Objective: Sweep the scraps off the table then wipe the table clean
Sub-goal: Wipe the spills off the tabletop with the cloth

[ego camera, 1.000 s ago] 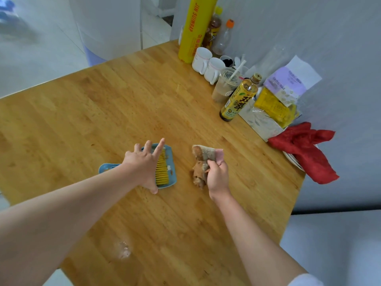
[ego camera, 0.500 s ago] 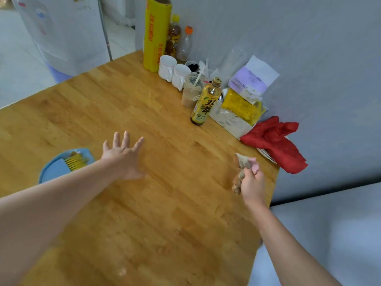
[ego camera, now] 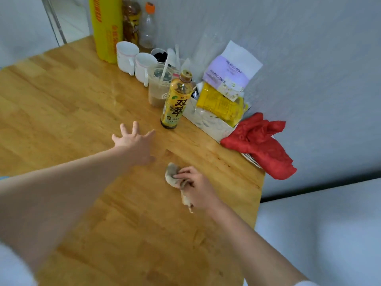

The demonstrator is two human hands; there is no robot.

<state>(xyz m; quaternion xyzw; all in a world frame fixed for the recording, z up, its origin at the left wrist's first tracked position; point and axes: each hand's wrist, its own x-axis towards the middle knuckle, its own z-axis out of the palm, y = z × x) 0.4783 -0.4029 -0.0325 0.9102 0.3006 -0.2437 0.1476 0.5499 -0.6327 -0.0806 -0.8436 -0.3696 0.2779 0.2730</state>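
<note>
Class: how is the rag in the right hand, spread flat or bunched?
Bunched. The rag sits crumpled under the right hand, whose fingers curl over it on the table; one end trails out beside the wrist.

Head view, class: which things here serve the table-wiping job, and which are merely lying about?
Job:
right hand
rag
table
left hand

Lying about:
tea bottle
two white mugs
red cloth
tissue pack
yellow roll

My left hand [ego camera: 135,144] reaches toward one o'clock, palm down, fingers spread and straight, forearm running back to eight o'clock. My right hand [ego camera: 194,187] lies at its four o'clock, fingers curled round a rag [ego camera: 172,175], forearm trailing toward five o'clock.
</note>
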